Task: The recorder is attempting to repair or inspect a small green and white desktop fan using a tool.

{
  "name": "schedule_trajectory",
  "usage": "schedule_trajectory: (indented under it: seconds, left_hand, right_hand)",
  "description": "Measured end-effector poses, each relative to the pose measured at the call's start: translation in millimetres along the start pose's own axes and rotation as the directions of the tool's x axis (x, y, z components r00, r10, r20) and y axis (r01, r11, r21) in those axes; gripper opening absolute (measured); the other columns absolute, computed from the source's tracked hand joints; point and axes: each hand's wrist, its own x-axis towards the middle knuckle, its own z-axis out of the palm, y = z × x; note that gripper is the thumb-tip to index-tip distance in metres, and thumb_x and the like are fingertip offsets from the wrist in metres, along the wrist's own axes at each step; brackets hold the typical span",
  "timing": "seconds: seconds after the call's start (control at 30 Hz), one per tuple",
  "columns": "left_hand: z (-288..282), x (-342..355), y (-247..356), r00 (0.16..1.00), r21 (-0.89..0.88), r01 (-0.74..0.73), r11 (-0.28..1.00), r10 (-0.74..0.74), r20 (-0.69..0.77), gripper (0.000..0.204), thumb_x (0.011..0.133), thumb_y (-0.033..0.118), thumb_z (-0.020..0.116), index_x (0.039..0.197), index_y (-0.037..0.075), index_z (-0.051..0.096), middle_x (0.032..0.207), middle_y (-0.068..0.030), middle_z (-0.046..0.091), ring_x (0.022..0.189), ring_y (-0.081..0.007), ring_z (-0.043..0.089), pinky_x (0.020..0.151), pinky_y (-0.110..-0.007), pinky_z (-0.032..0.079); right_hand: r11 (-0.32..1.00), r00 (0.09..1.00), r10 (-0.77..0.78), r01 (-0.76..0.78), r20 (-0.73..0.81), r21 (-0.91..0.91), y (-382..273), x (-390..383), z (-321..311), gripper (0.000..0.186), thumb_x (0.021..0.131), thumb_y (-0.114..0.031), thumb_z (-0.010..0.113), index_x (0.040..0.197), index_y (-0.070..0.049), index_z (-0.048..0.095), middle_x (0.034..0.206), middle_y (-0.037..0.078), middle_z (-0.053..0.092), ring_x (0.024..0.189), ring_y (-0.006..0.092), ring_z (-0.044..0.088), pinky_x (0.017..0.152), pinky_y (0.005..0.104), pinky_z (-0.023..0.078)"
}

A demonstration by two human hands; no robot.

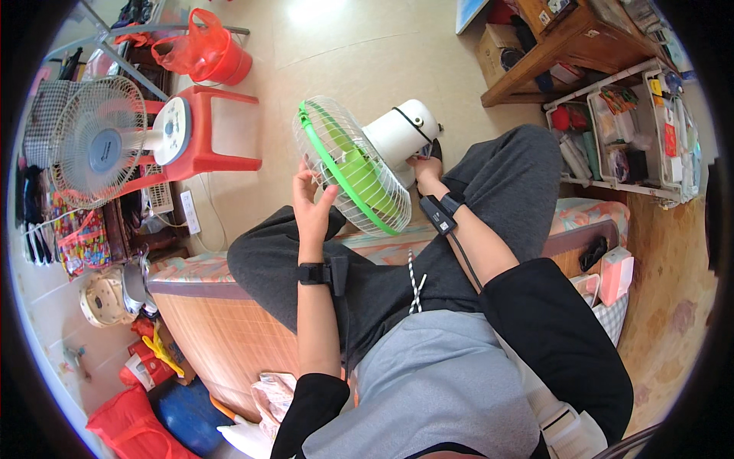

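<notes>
At the left, a white electric fan [107, 149] faces the seated person from a red plastic stool [200, 130], which probably serves as a raised stand. Just beyond is a red bucket [232, 70]. Near the centre, the person's left hand [312, 210] is at the near side of a green-bladed fan [355, 170], thumb and fingers spread apart, perhaps to steady its wire cage. This fan sits in front of the person, between the knees [508, 164], its cage tilted. The right hand [427, 173] is by the white motor housing [401, 131], seemingly supporting it from behind; its fingers are partly hidden, so their grip cannot be told. Farther right, a white storage rack [628, 188] keeps small items together.
</notes>
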Motion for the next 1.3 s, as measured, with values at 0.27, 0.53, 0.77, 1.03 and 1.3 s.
schedule_trajectory:
  seconds: [0.27, 0.53, 0.77, 1.03, 1.3]
  left_hand:
    - [5, -1, 1, 0.999, 0.117, -0.048, 0.992, 0.046, 0.017, 0.037, 0.077, 0.01, 0.067, 0.105, 0.006, 0.044, 0.143, -0.02, 0.027, 0.121, -0.026, 0.04, 0.099, -0.038, 0.035]
    - [5, 1, 3, 0.999, 0.136, -0.034, 0.99, 0.033, 0.009, 0.037, 0.076, 0.01, 0.068, 0.105, 0.006, 0.045, 0.142, -0.0187, 0.029, 0.117, -0.0253, 0.044, 0.098, -0.036, 0.036]
    - [4, 0, 1, 1.0, 0.109, -0.001, 0.994, -0.001, 0.014, 0.037, 0.076, 0.009, 0.068, 0.104, 0.005, 0.045, 0.143, -0.0196, 0.028, 0.121, -0.0256, 0.041, 0.099, -0.037, 0.035]
    - [2, -4, -4, 0.999, 0.12, -0.037, 0.992, 0.035, 0.017, 0.037, 0.076, 0.009, 0.068, 0.105, 0.005, 0.045, 0.143, -0.0209, 0.026, 0.122, -0.026, 0.04, 0.1, -0.038, 0.034]
    - [3, -4, -1, 1.0, 0.12, -0.026, 0.992, 0.025, 0.01, 0.037, 0.077, 0.01, 0.068, 0.106, 0.005, 0.046, 0.143, -0.022, 0.026, 0.121, -0.0255, 0.041, 0.099, -0.037, 0.035]
  right_hand:
    - [0.971, 0.992, -0.09, 0.068, -0.089, -0.228, 7, 17, -2, 0.02, 0.065, -0.014, 0.074, 0.07, 0.001, 0.062, 0.073, 0.011, 0.065, 0.067, 0.0216, 0.061, 0.063, 0.0339, 0.046]
    - [0.964, 0.964, 0.17, -0.206, 0.204, 0.166, -3, 6, -8, 0.016, 0.08, -0.017, 0.061, 0.088, -0.002, 0.064, 0.08, 0.007, 0.065, 0.057, 0.0139, 0.047, 0.05, 0.0278, 0.035]
    - [0.584, 0.819, 0.235, -0.55, 0.524, 0.598, 5, 20, -11, 0.011, 0.092, -0.011, 0.043, 0.093, -0.007, 0.054, 0.08, 0.005, 0.06, 0.047, 0.0103, 0.037, 0.044, 0.0247, 0.028]
    - [0.624, 0.811, 0.292, -0.564, 0.508, 0.541, 5, 21, -13, 0.007, 0.092, -0.013, 0.044, 0.091, -0.011, 0.051, 0.072, 0.002, 0.058, 0.046, 0.008, 0.036, 0.046, 0.024, 0.03]
    - [0.658, 0.822, 0.377, -0.562, 0.426, 0.502, 7, 21, -15, 0.004, 0.089, -0.01, 0.054, 0.085, -0.008, 0.054, 0.073, 0.002, 0.059, 0.048, 0.008, 0.036, 0.041, 0.0251, 0.03]
